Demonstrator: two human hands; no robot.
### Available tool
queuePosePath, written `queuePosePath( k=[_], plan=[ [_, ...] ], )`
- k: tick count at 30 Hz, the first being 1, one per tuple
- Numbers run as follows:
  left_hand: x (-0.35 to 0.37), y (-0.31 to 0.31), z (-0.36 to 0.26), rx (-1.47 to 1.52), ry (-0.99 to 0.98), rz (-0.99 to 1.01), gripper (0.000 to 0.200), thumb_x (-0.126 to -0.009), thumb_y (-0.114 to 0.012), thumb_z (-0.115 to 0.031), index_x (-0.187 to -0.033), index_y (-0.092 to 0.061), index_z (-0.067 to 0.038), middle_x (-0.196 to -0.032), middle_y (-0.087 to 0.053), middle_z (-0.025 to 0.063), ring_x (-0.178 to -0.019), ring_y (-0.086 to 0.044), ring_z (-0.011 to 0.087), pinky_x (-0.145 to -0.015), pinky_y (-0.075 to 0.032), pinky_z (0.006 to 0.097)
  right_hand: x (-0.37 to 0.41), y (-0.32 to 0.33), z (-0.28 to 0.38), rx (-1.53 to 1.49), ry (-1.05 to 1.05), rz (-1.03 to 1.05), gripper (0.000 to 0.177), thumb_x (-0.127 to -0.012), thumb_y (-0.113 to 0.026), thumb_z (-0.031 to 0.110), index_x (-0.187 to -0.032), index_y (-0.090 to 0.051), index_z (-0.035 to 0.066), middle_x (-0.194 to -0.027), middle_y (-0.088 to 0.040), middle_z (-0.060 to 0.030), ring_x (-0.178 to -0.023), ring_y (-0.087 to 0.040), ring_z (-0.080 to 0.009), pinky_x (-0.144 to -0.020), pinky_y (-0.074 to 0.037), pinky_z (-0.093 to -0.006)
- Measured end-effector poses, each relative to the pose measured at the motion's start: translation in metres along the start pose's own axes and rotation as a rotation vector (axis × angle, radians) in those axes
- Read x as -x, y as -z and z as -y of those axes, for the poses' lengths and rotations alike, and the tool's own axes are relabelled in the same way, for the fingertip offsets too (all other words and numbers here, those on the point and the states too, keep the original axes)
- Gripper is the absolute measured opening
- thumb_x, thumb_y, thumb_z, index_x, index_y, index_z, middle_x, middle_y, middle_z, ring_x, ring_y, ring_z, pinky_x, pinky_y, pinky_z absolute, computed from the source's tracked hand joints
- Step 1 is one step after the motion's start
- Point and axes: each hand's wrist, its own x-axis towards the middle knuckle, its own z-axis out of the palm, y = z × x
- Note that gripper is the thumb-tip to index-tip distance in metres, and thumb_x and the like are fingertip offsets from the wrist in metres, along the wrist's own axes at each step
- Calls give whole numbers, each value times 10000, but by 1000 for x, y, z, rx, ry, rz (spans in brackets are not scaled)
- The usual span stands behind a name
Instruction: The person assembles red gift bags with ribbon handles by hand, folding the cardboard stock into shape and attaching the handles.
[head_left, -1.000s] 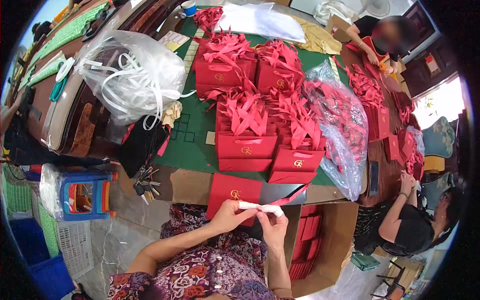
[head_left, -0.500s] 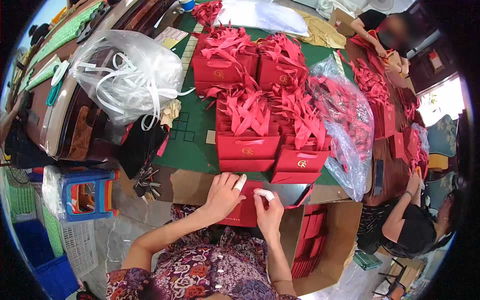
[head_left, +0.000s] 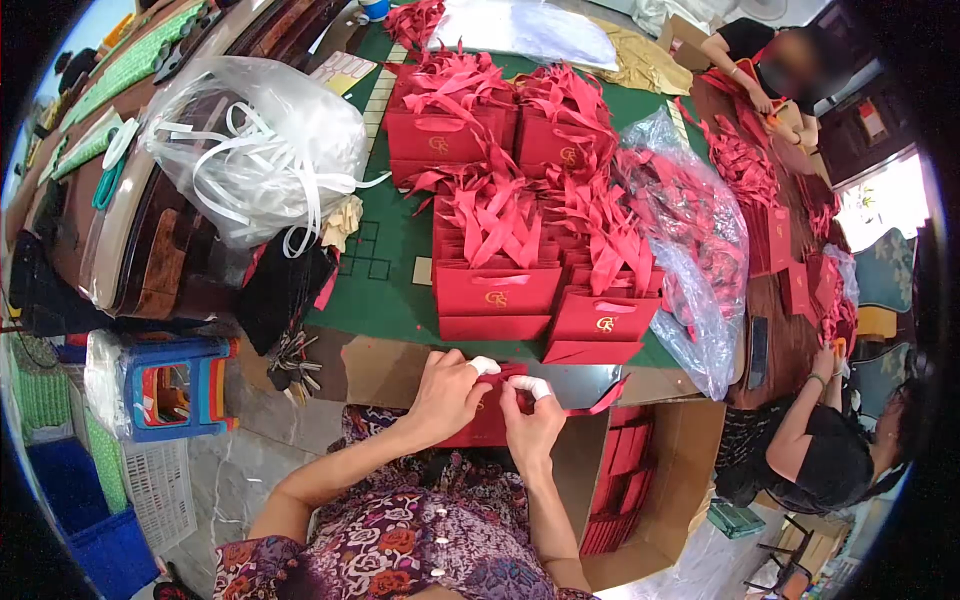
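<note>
A small red paper gift bag (head_left: 478, 432) is held at the table's near edge, close to my body. My left hand (head_left: 446, 398) is closed at the bag's upper edge, with white tape on a finger. My right hand (head_left: 533, 422) pinches the top of the same bag just to the right, also with a taped finger. The fingertips hide what exactly lies between them. Right of that hand, a red ribbon (head_left: 605, 396) sticks out over the edge. Directly beyond stand rows of red gift bags (head_left: 497, 300) with gold lettering and ribbons on top.
A clear plastic bag of red ribbons (head_left: 690, 240) lies to the right. At left sits a clear bag with white ribbons (head_left: 255, 150). An open cardboard box (head_left: 672, 490) holding red bags stands below the table. Two other people work along the right side.
My hands have drawn closer together at the top of the bag. My left fingers have curled in, and the ribbon at the right now sticks out more upward.
</note>
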Motion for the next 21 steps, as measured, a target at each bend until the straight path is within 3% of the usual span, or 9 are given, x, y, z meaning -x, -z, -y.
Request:
queuePosePath(
  k=[6, 8, 21],
  plan=[
    [1, 4, -14, -4, -35, -110, 204, -813, -688, -100, -1017, -703, -98, -834, -663, 79, -768, -559, 264, -794, -397, 382, 2, -1, 12, 176, 168, -27, 132, -794, -744, 22, -901, -667, 25, -774, -637, -92, -607, -598, -171, -574, -483, -298],
    [1, 4, -17, -2, -69, -171, 201, -809, -689, -93, -1008, -711, -101, -829, -663, 82, -762, -563, 259, -785, -398, 382, 1, 1, 17, 148, 118, -8, 153, -785, -745, 53, -910, -657, 43, -776, -616, -112, -629, -606, -251, -577, -485, -361],
    [4, 9, -17, 127, 33, -103, 212, -810, -671, -56, -1020, -685, -80, -869, -684, 80, -815, -591, 266, -782, -414, 387, 5, -1, 19, 49, 68, -26, 137, -790, -734, 45, -904, -658, 39, -796, -639, -116, -662, -624, -239, -611, -497, -337]
  ],
)
